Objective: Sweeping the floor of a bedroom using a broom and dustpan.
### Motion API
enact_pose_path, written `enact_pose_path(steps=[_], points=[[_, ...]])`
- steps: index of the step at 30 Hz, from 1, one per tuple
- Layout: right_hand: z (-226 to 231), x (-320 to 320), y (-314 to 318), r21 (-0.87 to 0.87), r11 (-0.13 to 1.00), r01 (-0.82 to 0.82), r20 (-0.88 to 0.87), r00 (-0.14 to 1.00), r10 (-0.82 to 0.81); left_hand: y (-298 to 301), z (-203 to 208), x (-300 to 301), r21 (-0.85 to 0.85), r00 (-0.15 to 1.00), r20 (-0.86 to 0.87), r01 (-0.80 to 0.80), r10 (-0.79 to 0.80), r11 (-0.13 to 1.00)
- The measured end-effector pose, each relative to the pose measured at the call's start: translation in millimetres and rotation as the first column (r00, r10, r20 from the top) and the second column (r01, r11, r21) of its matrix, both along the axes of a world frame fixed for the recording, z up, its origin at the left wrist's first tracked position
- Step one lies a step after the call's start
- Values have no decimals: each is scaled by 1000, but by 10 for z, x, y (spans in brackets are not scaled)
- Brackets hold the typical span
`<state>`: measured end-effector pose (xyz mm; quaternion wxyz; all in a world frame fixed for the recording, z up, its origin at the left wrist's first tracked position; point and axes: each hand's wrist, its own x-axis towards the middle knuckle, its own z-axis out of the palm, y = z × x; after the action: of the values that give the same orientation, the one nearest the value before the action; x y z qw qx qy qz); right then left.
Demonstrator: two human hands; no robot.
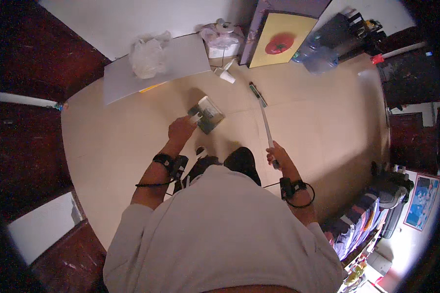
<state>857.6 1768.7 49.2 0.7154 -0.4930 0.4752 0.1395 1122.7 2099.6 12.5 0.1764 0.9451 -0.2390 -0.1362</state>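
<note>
My left hand (182, 131) is closed on the pale grip of a dustpan (210, 115). Its boxy pan, grey-green with a light edge, is just beyond my fingers, over the floor in front of my feet. My right hand (278, 155) wraps round the grey handle of a broom (267, 124). The handle runs forward to a narrow, dark green-edged broom head (258, 94) at the floor, right of the dustpan and apart from it. Bristles are too small to make out.
Ahead on the left, a grey board or low table (181, 61) bears a crumpled plastic bag (149, 56). A white power strip (225, 74) lies near the wall. A yellow picture panel (281, 41) leans beside large blue bottles (320, 57). Clothes (359, 219) hang at lower right.
</note>
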Motion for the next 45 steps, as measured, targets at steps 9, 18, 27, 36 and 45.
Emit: enact_pose_path(steps=[9, 18, 27, 36, 45], points=[[167, 102, -59, 252, 869, -427, -66, 888, 455, -381, 124, 268, 138, 999, -47, 29, -22, 990], [863, 415, -1073, 34, 908, -417, -165, 894, 416, -521, 135, 481, 80, 985, -77, -149, 155, 986], [334, 1293, -2242, -243, 809, -536, -131, 844, 520, -834, -486, 430, -131, 946, 104, -292, 306, 947], [-779, 1316, -2795, -113, 865, -489, -120, 871, 476, -1103, 178, 323, 70, 913, -114, -386, 392, 920], [24, 852, -2136, 74, 870, -488, -202, 847, 492, -985, 130, 358, 100, 905, -149, -386, 398, 917]])
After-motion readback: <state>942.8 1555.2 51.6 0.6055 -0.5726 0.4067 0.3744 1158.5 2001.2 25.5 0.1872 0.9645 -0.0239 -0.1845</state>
